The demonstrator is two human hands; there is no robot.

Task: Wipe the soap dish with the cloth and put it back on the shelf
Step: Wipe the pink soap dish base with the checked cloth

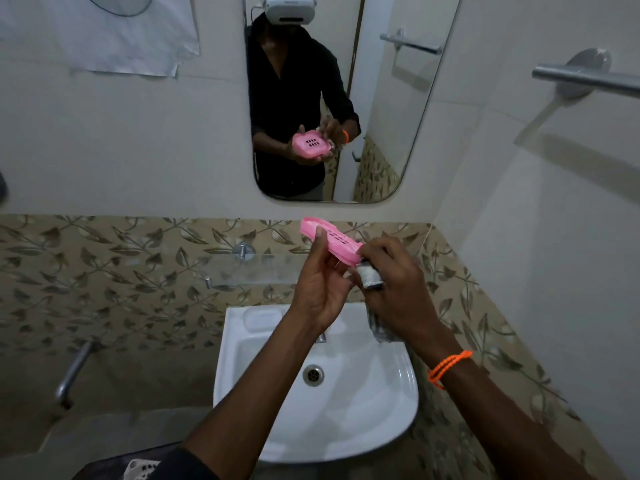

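a: where's the soap dish (329, 241) right now?

b: up in the air over the sink (346, 420), tilted on edge, just in front of the glass shelf (242, 270). the left hand (320, 285) has its grip closed on the dish's near side, thumb up along the face.

a: and the other hand?

b: the right hand (391, 289) has its grip curled round a grey cloth (370, 277), bunched against the dish's right end. orange band (448, 368) on that wrist. the mirror (346, 98) shows the dish's slotted face.
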